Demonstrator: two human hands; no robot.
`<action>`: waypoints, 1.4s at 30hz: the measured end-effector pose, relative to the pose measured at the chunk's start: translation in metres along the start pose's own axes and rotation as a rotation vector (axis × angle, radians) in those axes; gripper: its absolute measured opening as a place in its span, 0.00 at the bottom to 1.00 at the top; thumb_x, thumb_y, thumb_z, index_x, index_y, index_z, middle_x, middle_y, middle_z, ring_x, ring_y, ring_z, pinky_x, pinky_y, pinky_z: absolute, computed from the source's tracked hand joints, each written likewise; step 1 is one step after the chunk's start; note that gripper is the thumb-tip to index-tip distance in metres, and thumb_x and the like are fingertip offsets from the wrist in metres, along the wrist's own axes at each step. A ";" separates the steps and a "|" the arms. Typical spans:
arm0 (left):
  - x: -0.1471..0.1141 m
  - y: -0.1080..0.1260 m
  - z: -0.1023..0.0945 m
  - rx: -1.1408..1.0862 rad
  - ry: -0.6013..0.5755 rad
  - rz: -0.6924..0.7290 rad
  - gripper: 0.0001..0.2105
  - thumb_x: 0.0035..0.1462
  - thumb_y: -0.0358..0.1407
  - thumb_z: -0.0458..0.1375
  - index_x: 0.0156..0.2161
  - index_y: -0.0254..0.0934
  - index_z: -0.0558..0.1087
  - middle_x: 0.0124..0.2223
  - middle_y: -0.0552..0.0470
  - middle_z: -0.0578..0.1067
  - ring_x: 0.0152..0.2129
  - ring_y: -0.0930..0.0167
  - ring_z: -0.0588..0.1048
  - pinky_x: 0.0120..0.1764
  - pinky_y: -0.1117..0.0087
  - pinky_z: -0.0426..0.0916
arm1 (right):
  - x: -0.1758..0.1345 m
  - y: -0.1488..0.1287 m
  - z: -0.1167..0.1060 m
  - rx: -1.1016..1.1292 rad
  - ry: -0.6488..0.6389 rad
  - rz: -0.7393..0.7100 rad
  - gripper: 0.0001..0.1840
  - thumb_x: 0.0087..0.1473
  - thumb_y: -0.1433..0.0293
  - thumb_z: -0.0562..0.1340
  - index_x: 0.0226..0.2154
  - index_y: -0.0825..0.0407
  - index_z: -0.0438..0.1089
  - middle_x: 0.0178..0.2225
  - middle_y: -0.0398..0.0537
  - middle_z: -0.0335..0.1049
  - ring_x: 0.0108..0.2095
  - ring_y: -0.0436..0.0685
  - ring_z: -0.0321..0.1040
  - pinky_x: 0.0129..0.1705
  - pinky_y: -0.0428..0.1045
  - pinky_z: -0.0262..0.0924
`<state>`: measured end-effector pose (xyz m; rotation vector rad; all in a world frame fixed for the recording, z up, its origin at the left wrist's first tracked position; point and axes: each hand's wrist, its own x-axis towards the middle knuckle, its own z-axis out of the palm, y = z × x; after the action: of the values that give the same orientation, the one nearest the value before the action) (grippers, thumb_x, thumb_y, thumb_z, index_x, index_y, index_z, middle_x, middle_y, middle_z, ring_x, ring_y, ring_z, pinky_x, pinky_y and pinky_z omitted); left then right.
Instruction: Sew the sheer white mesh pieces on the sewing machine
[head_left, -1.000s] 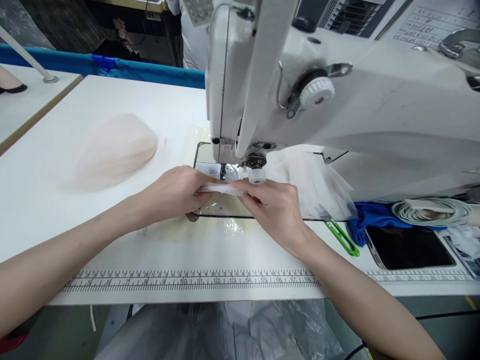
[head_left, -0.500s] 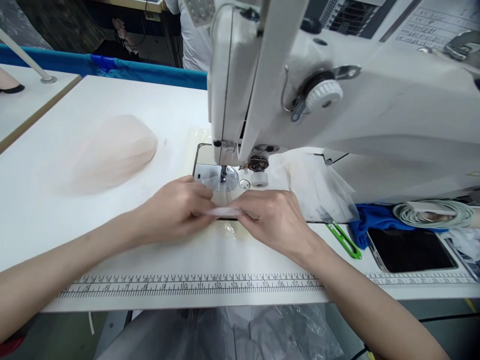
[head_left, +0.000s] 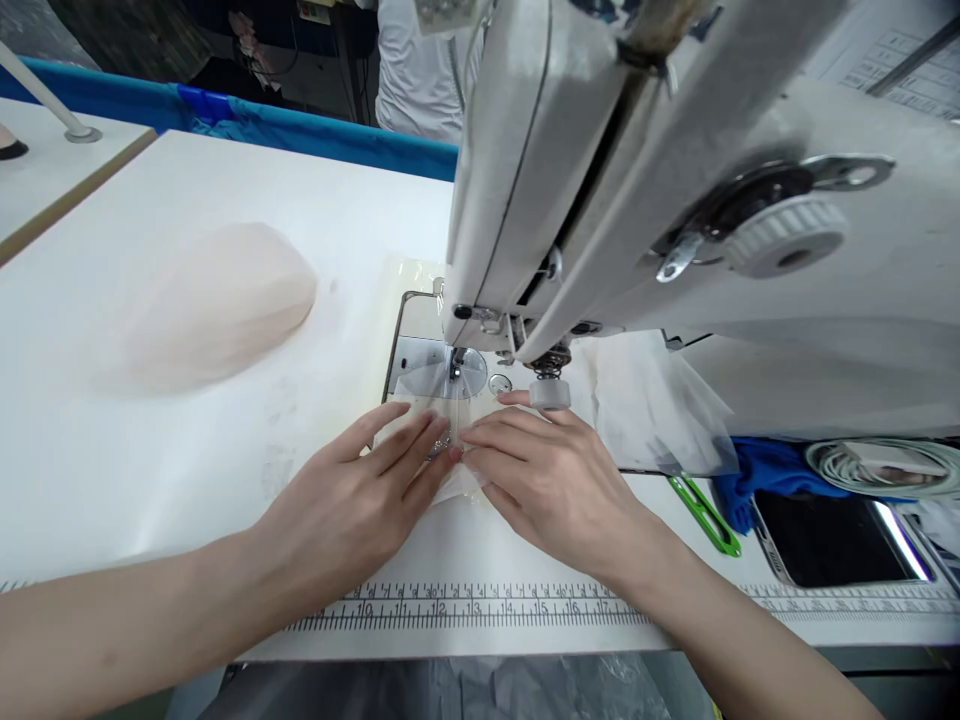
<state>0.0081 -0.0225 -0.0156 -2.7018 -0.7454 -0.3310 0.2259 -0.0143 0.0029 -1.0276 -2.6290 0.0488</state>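
A thin, see-through piece of fabric lies in front of the presser foot of a white sewing machine; its far end reaches the foot. My left hand rests flat on its left side, fingers stretched out. From the right, my right hand lies with straight fingers on the fabric's other side, thumb tucked below. The fingertips of both hands nearly meet along a narrow fold. Part of the metal needle plate shows beyond them. What lies beneath my palms is hidden.
Pale sheer fabric lies on the table at left, more white sheer fabric under the machine arm. At right are green thread snips, a phone, blue cloth and coiled cable. A printed ruler edges the table.
Both hands have gone from pinching the fabric's near edge to lying on it with fingers extended. The fabric is now down on the machine bed. The camera view has shifted closer to the machine.
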 end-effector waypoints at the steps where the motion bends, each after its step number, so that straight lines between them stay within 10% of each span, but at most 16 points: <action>1: 0.000 0.000 0.001 -0.010 0.001 0.002 0.18 0.63 0.24 0.45 0.54 0.28 0.70 0.54 0.38 0.74 0.50 0.60 0.74 0.55 0.55 0.63 | 0.000 0.000 0.000 -0.001 0.004 -0.001 0.15 0.59 0.80 0.54 0.31 0.52 0.75 0.36 0.43 0.79 0.35 0.52 0.72 0.44 0.51 0.59; 24: 0.020 -0.032 0.029 -0.049 0.023 -0.111 0.17 0.66 0.29 0.47 0.57 0.33 0.68 0.54 0.42 0.75 0.52 0.63 0.74 0.62 0.48 0.57 | 0.013 0.024 0.026 -0.050 0.107 0.125 0.14 0.58 0.78 0.56 0.37 0.51 0.76 0.37 0.49 0.79 0.41 0.56 0.73 0.50 0.53 0.61; 37: 0.025 -0.045 0.025 -0.497 -0.037 -0.335 0.16 0.66 0.36 0.47 0.51 0.45 0.75 0.50 0.46 0.72 0.47 0.62 0.69 0.50 0.55 0.64 | 0.008 0.023 0.024 0.019 0.197 0.195 0.14 0.64 0.68 0.55 0.37 0.48 0.77 0.31 0.43 0.79 0.31 0.51 0.73 0.45 0.49 0.64; 42: 0.020 -0.041 0.022 -0.316 -0.015 -0.197 0.15 0.66 0.38 0.50 0.53 0.46 0.74 0.51 0.46 0.74 0.51 0.60 0.69 0.55 0.51 0.60 | 0.006 0.022 0.022 0.004 0.180 0.137 0.11 0.62 0.72 0.58 0.35 0.49 0.77 0.35 0.43 0.80 0.35 0.52 0.74 0.48 0.50 0.62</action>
<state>0.0059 0.0280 -0.0195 -2.9284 -1.0462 -0.5153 0.2297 0.0078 -0.0194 -1.1529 -2.3939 -0.0076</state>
